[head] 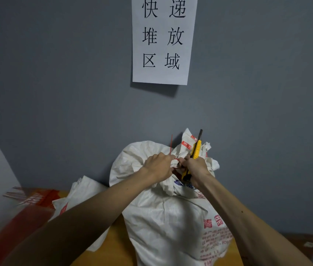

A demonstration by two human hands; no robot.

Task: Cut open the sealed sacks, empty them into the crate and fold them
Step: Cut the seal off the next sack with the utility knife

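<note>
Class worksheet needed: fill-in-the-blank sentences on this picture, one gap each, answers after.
1. The right hand holds a utility knife whose body is mainly ____.
2. The left hand grips the tied neck of the white ____.
3. A thin ____ tie sticks up from that neck.
4. The paper sign hangs on a ____ wall.
Answers: yellow, sack, red, grey.

A parcel storage area: the paper sign on the grey wall reads 快递堆放区域, above white sacks.
</note>
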